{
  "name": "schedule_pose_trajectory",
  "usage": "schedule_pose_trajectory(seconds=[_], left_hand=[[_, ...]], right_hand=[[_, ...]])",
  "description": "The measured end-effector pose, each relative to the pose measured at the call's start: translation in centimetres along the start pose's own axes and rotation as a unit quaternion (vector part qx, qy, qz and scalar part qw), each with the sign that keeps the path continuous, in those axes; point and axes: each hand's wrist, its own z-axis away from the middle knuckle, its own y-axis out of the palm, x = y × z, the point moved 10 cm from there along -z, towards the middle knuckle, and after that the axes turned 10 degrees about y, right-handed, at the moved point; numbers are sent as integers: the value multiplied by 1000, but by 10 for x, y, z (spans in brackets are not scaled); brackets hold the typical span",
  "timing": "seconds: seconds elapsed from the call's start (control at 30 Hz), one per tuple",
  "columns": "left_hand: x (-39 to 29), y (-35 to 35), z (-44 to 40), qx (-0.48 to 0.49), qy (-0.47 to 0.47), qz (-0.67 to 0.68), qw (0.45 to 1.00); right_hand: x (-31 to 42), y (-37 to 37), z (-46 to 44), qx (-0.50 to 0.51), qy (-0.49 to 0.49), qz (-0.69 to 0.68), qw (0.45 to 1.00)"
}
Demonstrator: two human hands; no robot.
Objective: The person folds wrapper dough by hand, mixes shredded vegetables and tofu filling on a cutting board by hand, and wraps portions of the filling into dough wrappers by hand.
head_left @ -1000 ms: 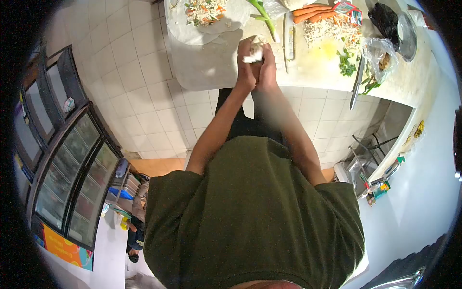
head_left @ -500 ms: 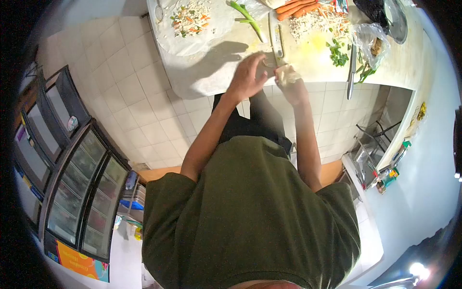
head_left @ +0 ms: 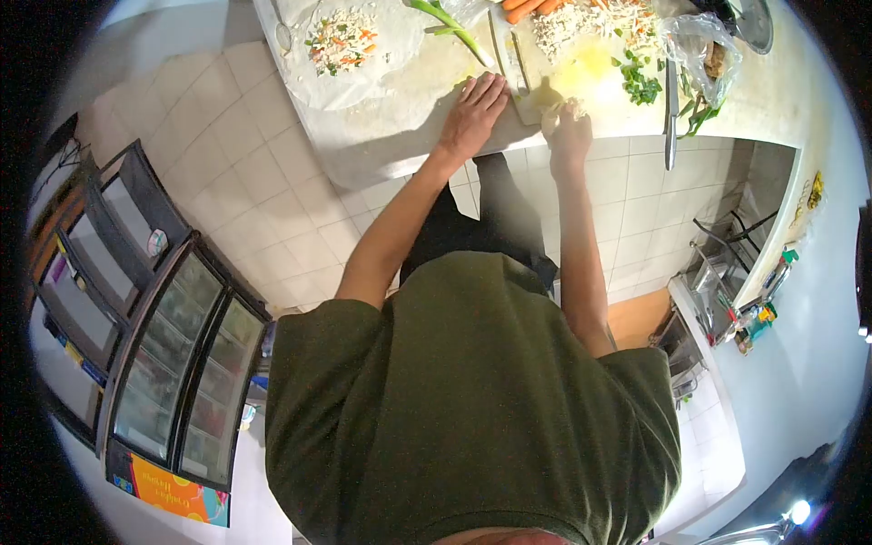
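Observation:
My left hand [head_left: 471,115] rests flat on the pale worktop [head_left: 359,136] near its front edge, fingers apart and nothing in them. My right hand [head_left: 569,133] is closed on a crumpled whitish piece [head_left: 551,116] at the edge of the cutting board. Just beyond my left hand lies a green onion stalk [head_left: 454,30]. Between the hands, farther back, is a peeler-like tool [head_left: 515,64]. Chopped greens [head_left: 639,82] and shredded white and orange vegetables [head_left: 586,32] lie beyond my right hand. A vegetable mix [head_left: 341,43] sits on a thin round sheet at the left.
A knife [head_left: 671,113] juts over the worktop's front edge at the right, beside a clear plastic bag [head_left: 704,56]. Carrots [head_left: 527,9] lie at the back. A glass-door fridge [head_left: 173,354] stands at the left, and a metal rack [head_left: 713,291] is below the counter.
My hands were together around the whitish piece, then parted. The piece went with my right hand, now lower on the board, while my left hand came down flat. The view shifted too.

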Motion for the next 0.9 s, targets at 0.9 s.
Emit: schedule_pose_trajectory(seconds=[0.9], left_hand=[[100, -121, 172, -212, -262, 99, 936]], right_hand=[[-45, 175, 79, -12, -378, 529, 760]])
